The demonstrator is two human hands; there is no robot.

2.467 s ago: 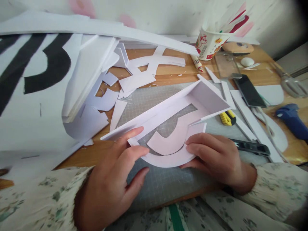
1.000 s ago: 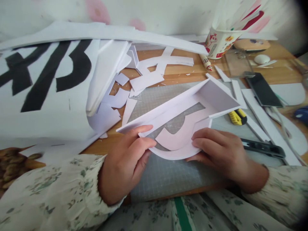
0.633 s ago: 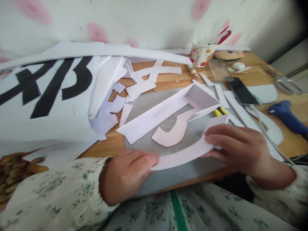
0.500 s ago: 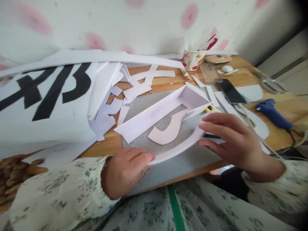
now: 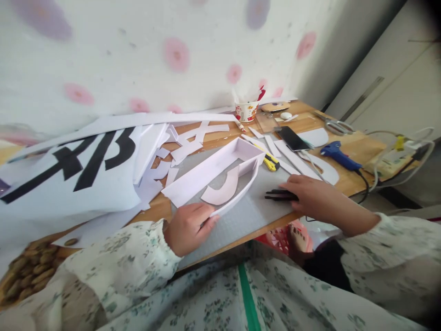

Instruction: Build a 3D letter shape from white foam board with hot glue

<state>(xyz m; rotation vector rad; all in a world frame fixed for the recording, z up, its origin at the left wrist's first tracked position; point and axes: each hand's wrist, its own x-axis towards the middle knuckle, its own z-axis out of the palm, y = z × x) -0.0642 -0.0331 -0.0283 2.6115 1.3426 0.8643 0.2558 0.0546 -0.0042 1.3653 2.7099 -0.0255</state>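
- Left hand (image 5: 193, 224) pinches near end of curved white strip (image 5: 237, 198), at front of grey mat (image 5: 237, 226).
- Right hand (image 5: 312, 197) grips black tool (image 5: 275, 195) at mat's right edge.
- White frame (image 5: 206, 174) sits mid-mat. Both look light, stiffish, easily creased; best held by strip ends, wall edges.
- Sheet (image 5: 99, 187) left of mat: bold black strokes, no readable word.
- Cup (image 5: 245, 113) beyond mat: print too small.

Head view — forward, down over both hands (image 5: 191, 227) (image 5: 315, 200)
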